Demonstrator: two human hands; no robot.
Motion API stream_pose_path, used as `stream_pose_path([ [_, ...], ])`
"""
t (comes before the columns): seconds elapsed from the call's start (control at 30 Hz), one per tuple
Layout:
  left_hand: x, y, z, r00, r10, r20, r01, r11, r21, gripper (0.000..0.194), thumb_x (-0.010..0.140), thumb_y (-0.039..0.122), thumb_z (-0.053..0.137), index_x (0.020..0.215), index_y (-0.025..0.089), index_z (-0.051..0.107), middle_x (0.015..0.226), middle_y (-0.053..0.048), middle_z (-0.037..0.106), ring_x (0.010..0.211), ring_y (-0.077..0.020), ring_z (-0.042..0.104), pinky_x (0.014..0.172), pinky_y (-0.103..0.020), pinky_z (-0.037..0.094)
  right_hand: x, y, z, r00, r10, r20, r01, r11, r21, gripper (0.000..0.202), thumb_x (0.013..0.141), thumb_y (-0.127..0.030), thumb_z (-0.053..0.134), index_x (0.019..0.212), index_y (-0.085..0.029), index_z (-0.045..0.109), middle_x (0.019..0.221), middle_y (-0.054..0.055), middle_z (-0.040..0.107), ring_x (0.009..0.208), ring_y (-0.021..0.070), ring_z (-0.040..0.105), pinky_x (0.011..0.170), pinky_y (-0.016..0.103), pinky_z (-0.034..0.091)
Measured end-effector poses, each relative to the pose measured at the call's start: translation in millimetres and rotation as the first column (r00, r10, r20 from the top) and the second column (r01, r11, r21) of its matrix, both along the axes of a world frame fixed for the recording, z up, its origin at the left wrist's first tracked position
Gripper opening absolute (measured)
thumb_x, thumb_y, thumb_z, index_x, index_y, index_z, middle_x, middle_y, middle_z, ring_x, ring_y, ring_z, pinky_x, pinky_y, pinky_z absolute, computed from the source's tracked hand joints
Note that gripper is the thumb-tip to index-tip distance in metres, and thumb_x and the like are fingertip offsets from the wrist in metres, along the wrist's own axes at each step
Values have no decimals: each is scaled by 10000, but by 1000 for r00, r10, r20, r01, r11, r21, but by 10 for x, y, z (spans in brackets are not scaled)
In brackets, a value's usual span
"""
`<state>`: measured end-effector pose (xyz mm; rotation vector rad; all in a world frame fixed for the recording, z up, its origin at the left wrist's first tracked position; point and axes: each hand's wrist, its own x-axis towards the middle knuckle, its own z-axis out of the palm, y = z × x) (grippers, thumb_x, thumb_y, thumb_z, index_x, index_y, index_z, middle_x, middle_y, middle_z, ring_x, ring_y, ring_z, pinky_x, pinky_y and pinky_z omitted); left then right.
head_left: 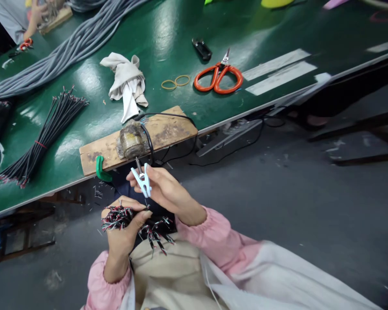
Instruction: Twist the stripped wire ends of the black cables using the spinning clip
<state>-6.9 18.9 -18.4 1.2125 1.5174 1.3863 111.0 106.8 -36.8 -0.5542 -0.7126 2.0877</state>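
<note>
My left hand [126, 224] is closed round a bundle of black cables [118, 217] with red, white and black wire ends, its thumb pressing one cable end. Just above it, my right hand [163, 187] has its fingers at a light blue clip [143, 181] on the shaft of a small motor [132, 140]. A thin wire runs between the clip and my left thumb. The motor sits on a wooden board [171, 129] at the table's edge. More loose cable ends [157, 234] hang below my hands.
On the green table [168, 43] lie orange-handled scissors [218, 77], a black tool [201, 49], rubber bands [175, 82], a white cloth [127, 82], a tied cable bundle [42, 137] and long grey cables [67, 54]. A green clamp [101, 170] grips the board. Another person's hand [37, 17] shows top left.
</note>
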Motion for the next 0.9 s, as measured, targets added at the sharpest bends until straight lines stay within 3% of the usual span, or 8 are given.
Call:
stream_pose_path([
  [0.17,49,73,20,1000,5,17,-5,1000,-8,111,702,262,863,668,221,766,639,8,725,582,-148,680,582,-242,559,-69,-4,56,998,-55,-36,51,994,-98,496,599,-618,867,622,-155,690,614,-1,620,570,102,528,537,226,457],
  [0.27,84,104,72,999,33,9,-33,998,-52,119,696,263,854,641,216,760,616,4,721,572,-160,684,587,-260,574,-73,-24,44,997,-25,-71,16,991,-135,500,595,-619,869,634,-150,700,590,-5,624,546,102,539,529,225,467],
  [0.37,96,98,109,999,41,-1,-41,995,-87,142,704,302,845,632,213,761,597,-3,715,551,-167,678,563,-269,573,-59,-35,-35,995,0,-96,-19,982,-189,536,615,-677,825,654,-153,719,588,18,660,545,125,575,548,253,504],
  [0.5,79,55,108,1000,26,14,-24,994,-106,136,699,304,849,643,211,767,614,-11,722,534,-157,666,537,-257,553,26,-78,-195,998,-46,-45,34,970,-242,486,636,-645,827,665,-168,739,620,35,697,556,128,576,540,249,489],
  [0.67,48,41,114,999,-19,31,21,996,-83,123,661,284,873,620,226,773,609,-12,717,544,-153,654,534,-250,538,202,-251,-235,985,-130,110,130,992,2,399,710,-576,819,695,-181,765,633,23,678,574,129,552,561,263,456],
  [0.77,41,45,129,996,-78,44,81,994,-76,100,659,259,874,633,231,781,618,-16,723,569,-161,663,559,-258,539,288,-355,-134,975,-140,174,103,973,206,363,769,-551,788,710,-193,774,634,13,652,607,135,565,581,268,454],
  [0.9,50,57,117,983,-149,108,162,980,-117,89,675,243,854,664,213,771,623,-19,736,567,-164,674,569,-257,543,334,-418,16,978,-155,137,98,930,355,267,826,-485,768,748,-229,782,649,6,645,643,145,581,596,280,475],
])
